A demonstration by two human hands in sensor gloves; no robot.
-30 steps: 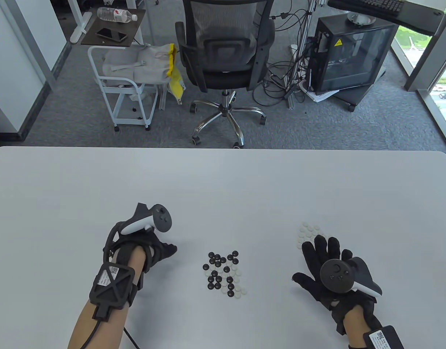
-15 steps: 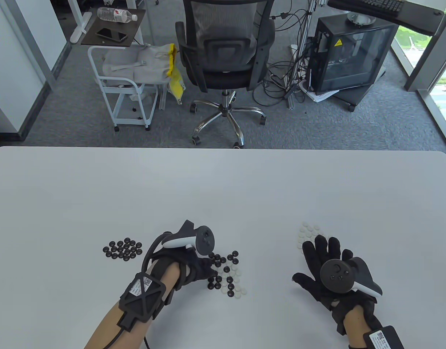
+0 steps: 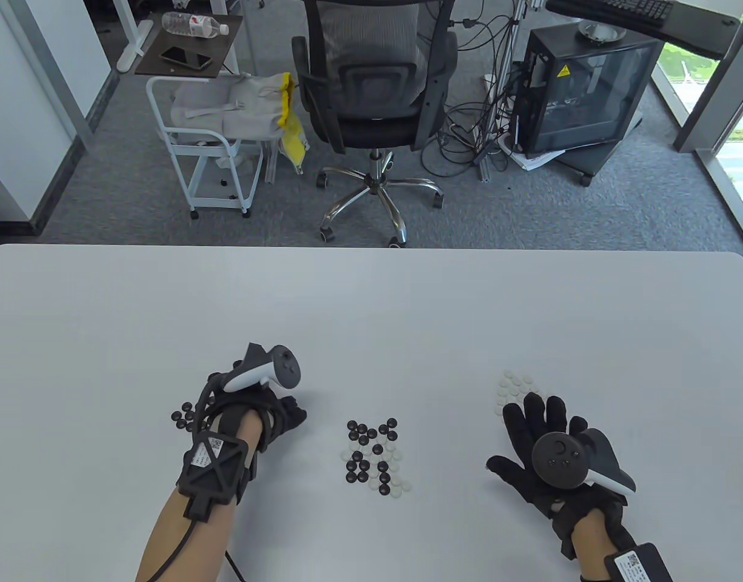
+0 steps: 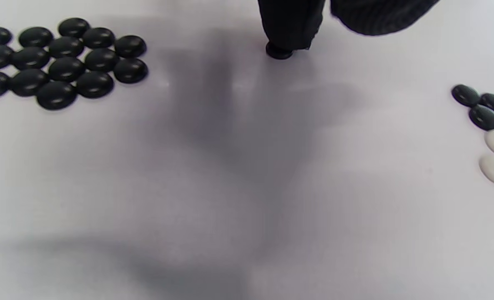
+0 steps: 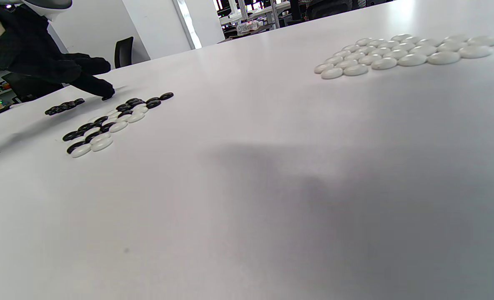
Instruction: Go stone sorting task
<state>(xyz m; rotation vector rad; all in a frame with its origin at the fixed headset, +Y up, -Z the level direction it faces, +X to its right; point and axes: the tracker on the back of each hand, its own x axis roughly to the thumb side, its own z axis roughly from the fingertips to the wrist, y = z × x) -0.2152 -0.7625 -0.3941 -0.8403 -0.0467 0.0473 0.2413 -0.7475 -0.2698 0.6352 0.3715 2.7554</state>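
The left hand (image 3: 274, 418) has a fingertip pressed down on one black stone (image 4: 279, 51) lying flat on the surface (image 3: 371, 303), between the black pile (image 4: 63, 58) toward the left edge and the mixed cluster (image 3: 374, 450) near the middle of the near edge; the grip looks like a press from above, not a pinch, though the thumb is hidden. The right hand (image 3: 544, 451) lies flat with fingers spread and holds nothing, just near side of the white pile (image 5: 401, 54) toward the right edge. The stones look small, hard, smooth and glossy, lens-shaped with thin rims, so they are probably light and slippery and will likely skate easily under a finger. Sliding seems simpler than lifting; to lift one, I would pinch across the rim from two opposite sides, or tip one edge up first. Packed neighbours in the cluster may be nudged along.
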